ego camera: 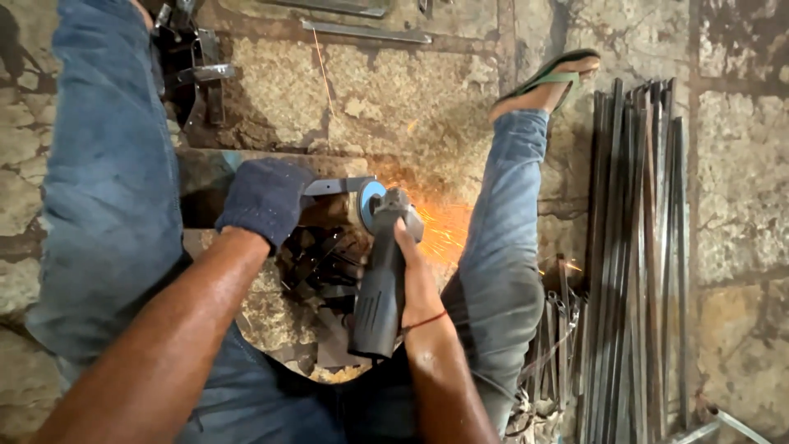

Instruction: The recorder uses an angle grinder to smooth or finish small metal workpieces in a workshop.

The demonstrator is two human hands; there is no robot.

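My left hand (265,200), in a dark blue glove, grips a flat metal piece (337,186) and holds it out to the right. My right hand (413,267) is bare and wrapped around the black body of an angle grinder (380,279). The grinder's disc (369,200) meets the end of the metal piece. Orange sparks (441,230) spray right toward my right leg. I sit on the stone floor with legs in blue jeans spread apart.
A pile of small dark metal pieces (322,263) lies under the grinder between my legs. A bundle of long steel bars (637,247) lies along the right. Metal strips (366,31) and a dark clamp-like tool (201,74) sit at the top. My sandalled foot (546,80) rests upper right.
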